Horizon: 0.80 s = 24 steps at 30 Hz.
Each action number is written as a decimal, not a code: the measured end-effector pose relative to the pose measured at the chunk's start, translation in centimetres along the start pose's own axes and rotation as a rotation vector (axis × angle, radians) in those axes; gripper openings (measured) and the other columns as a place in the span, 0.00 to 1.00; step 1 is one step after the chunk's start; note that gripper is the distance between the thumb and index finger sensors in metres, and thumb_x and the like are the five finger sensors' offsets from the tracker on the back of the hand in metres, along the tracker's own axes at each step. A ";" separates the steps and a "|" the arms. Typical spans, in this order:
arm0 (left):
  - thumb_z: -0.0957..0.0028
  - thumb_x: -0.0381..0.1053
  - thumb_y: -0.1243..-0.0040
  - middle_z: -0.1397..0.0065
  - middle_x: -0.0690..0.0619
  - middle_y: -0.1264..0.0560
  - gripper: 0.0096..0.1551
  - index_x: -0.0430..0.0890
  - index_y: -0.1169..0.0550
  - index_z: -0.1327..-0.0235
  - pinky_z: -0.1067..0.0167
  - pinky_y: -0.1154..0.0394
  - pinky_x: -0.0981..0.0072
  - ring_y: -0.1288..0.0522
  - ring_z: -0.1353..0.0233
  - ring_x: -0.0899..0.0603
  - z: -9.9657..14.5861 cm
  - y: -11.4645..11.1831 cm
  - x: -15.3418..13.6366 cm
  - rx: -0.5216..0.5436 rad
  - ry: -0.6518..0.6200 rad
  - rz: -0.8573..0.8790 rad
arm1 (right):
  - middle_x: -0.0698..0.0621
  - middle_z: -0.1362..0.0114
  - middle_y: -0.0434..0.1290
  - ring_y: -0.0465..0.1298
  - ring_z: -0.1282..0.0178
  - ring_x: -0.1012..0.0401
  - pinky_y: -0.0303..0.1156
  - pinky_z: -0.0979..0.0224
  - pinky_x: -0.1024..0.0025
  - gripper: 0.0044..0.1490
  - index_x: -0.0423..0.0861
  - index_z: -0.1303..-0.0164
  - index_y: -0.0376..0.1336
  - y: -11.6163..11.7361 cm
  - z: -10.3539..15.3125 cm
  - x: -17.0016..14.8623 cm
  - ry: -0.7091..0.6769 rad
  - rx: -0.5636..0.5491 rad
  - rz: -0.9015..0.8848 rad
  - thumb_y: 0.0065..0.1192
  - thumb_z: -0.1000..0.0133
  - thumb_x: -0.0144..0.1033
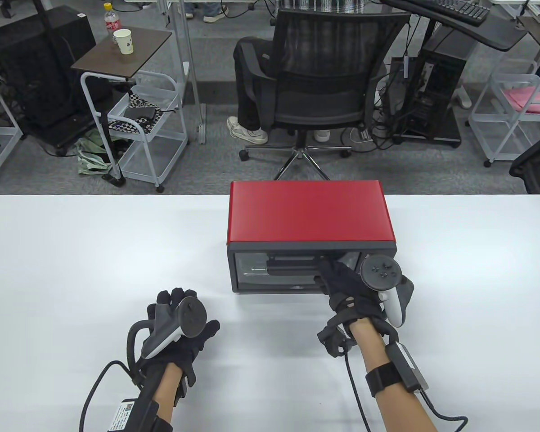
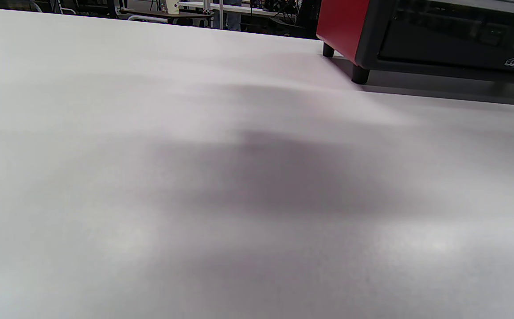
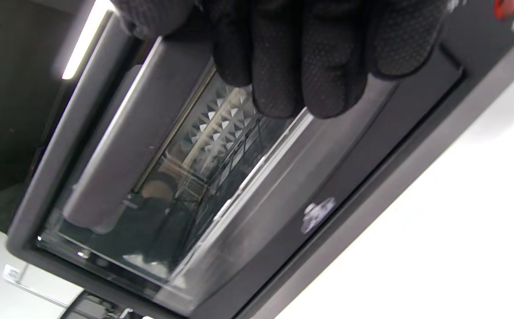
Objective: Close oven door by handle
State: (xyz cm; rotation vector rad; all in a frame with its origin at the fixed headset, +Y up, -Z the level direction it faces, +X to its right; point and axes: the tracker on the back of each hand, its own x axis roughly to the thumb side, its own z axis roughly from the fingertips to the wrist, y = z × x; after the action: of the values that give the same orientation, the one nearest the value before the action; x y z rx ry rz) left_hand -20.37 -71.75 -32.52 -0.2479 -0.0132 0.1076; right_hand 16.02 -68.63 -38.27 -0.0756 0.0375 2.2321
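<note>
The white table [image 1: 94, 252] carries the red oven [image 1: 310, 211] at its middle, door [image 3: 257, 186] nearly upright. Your right hand [image 1: 355, 288] grips the handle [image 3: 119, 155], fingers [image 3: 279, 57] curled over it; your left hand [image 1: 180, 324] rests loosely bent, holding nothing. Let go early and the door could drop open (only the right wrist view shows the grip).

table view: high, looks down over wide white table [image 1: 72, 252] w/ red-topped black-fronted toaster oven [image 1: 310, 211], office behind. left wrist view: low, skims tabletop, oven's corner [image 2: 350, 35] top right. right wrist view: tilted, close on oven's glass door [image 3: 204, 177]. oven in all three.
</note>
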 end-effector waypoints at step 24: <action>0.43 0.73 0.56 0.14 0.35 0.55 0.53 0.43 0.53 0.17 0.31 0.59 0.34 0.58 0.18 0.26 2.2 0.4 2.8 0.043 -0.064 -0.040 | 0.43 0.11 0.51 0.46 0.16 0.44 0.49 0.20 0.41 0.44 0.51 0.21 0.47 -0.2 9.0 -1.3 -0.274 -0.130 0.613 0.52 0.44 0.59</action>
State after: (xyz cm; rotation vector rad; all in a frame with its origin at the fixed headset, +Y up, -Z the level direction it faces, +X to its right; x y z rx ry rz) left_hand -17.65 -70.51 -30.48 -0.2011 -0.0790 0.0755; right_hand 16.61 -69.01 -29.19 0.1980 -0.2673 2.8343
